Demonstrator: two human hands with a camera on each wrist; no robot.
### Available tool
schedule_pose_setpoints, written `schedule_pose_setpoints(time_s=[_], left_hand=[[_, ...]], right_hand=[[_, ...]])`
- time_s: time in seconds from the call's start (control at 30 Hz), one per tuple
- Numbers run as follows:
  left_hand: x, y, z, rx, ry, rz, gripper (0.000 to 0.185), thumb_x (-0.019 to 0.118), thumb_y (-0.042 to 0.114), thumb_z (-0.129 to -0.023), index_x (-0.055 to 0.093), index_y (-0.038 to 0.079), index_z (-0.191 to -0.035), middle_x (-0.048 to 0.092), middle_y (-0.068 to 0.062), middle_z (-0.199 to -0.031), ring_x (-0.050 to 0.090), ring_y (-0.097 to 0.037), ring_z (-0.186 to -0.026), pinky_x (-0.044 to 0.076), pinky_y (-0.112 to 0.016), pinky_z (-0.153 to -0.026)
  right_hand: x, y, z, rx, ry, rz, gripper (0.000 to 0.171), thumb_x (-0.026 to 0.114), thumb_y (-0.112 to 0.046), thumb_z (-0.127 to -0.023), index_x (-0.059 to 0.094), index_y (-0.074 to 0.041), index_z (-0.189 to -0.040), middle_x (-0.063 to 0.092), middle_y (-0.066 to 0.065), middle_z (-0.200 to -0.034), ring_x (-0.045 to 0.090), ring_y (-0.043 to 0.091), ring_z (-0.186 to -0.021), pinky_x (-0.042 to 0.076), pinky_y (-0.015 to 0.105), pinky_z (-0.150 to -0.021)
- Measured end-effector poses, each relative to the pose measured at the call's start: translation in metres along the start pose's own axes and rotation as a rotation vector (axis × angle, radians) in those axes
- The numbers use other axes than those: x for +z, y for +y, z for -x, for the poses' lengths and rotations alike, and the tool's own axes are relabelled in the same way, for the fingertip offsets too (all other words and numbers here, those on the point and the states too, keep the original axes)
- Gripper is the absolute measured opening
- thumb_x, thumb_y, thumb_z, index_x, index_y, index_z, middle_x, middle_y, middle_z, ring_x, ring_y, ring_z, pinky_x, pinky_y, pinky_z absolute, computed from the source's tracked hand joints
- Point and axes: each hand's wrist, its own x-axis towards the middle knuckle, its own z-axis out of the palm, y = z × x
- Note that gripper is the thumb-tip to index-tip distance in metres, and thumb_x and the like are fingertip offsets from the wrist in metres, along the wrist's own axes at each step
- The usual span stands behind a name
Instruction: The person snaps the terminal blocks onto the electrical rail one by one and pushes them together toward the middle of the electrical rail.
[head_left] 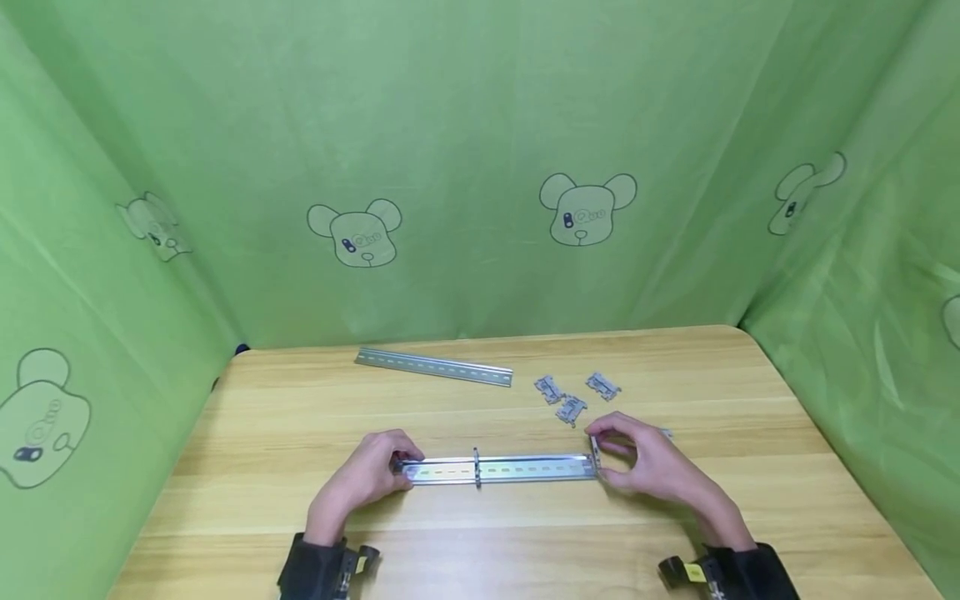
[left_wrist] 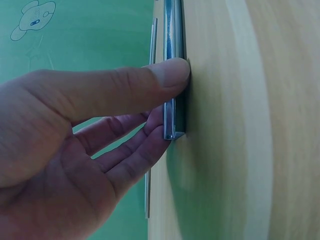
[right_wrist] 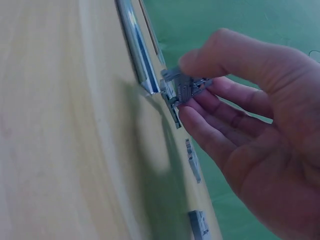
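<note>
A slotted metal DIN rail lies crosswise on the table in front of me. My left hand grips its left end; in the left wrist view the thumb presses one side of the rail, with fingers behind it. One thin grey terminal block stands across the rail near its middle. My right hand pinches another grey terminal block between thumb and fingers at the rail's right end. Whether this block touches the rail, I cannot tell.
Behind lies a second slotted DIN rail, slightly slanted. Loose grey terminal blocks lie to its right, and one more is partly hidden behind my right hand. Green cloth hangs along the table's back and sides.
</note>
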Motion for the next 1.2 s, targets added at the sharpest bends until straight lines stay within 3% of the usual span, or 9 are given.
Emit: schedule_pose_setpoints(time_s=[0.33,0.57,0.9,1.2], left_hand=[[0.001,0.002,0.001,-0.007,-0.009,0.003,0.037,0.088,-0.001,-0.072,0.076,0.006,-0.106,0.071,-0.001,-0.101,0.064,-0.017,-0.091,0.058,-0.038,-0.083],[0.0,0.001,0.0,-0.01,-0.008,0.01,0.036,0.087,-0.001,-0.073,0.077,0.006,-0.107,0.07,0.0,-0.101,0.064,-0.016,-0.09,0.058,-0.035,-0.082],[-0.001,0.001,-0.001,-0.003,-0.013,0.013,0.036,0.087,-0.002,-0.073,0.077,0.005,-0.106,0.07,-0.001,-0.1,0.064,-0.018,-0.09,0.058,-0.034,-0.08],[0.0,-0.002,-0.001,0.005,-0.009,0.016,0.034,0.087,-0.002,-0.074,0.077,0.005,-0.106,0.07,-0.001,-0.1,0.064,-0.016,-0.089,0.057,-0.033,-0.079]], right_hand=[[-0.001,0.007,0.005,0.037,-0.083,-0.077,0.064,0.084,0.007,-0.072,0.055,0.007,-0.129,0.058,0.026,-0.131,0.06,0.045,-0.122,0.049,0.035,-0.104],[-0.001,0.009,0.005,0.049,-0.075,-0.083,0.063,0.085,0.005,-0.072,0.056,0.006,-0.128,0.058,0.026,-0.13,0.06,0.045,-0.122,0.05,0.035,-0.103],[0.002,0.013,0.003,0.066,-0.064,-0.127,0.065,0.086,0.005,-0.072,0.056,0.006,-0.13,0.057,0.026,-0.132,0.058,0.046,-0.123,0.05,0.025,-0.102],[0.011,0.009,-0.002,0.024,-0.058,-0.102,0.061,0.086,0.002,-0.074,0.058,0.005,-0.128,0.06,0.024,-0.129,0.061,0.043,-0.122,0.05,0.031,-0.102]])
